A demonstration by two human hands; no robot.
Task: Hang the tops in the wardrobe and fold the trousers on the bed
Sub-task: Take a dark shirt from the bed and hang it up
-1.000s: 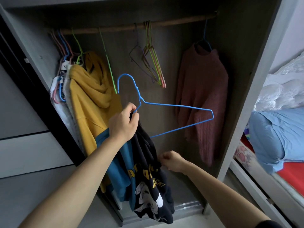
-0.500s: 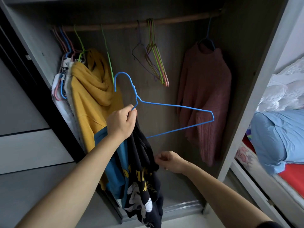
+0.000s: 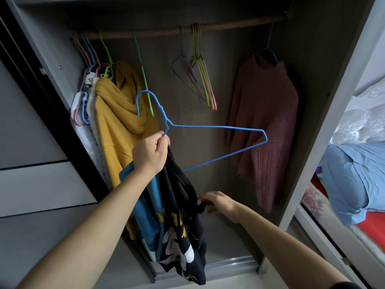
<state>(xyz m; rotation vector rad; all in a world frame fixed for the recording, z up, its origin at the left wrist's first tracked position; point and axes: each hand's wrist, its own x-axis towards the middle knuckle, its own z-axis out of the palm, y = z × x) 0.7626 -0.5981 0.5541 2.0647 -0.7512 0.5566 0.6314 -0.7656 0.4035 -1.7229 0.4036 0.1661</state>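
I stand at the open wardrobe. My left hand [image 3: 151, 155] grips a blue wire hanger [image 3: 218, 127] by its neck, together with the top of a black printed top [image 3: 183, 224] that hangs down from the fist. A teal top [image 3: 149, 207] hangs behind the black one; what holds it is hidden. My right hand [image 3: 217, 203] is lower, pinching the black top's edge with its fingertips. The wooden rail [image 3: 229, 26] runs across the top.
On the rail hang a yellow hoodie [image 3: 118, 122] and other clothes at the left, several bare coloured hangers [image 3: 200, 80] in the middle, and a pink knit sweater [image 3: 268, 122] at the right. The bed [image 3: 358, 184] with blue and white bedding lies right of the wardrobe's side panel.
My right hand has closed in on the black top and taken its edge. The left hand with the hanger has stayed nearly still; the view shifted slightly.
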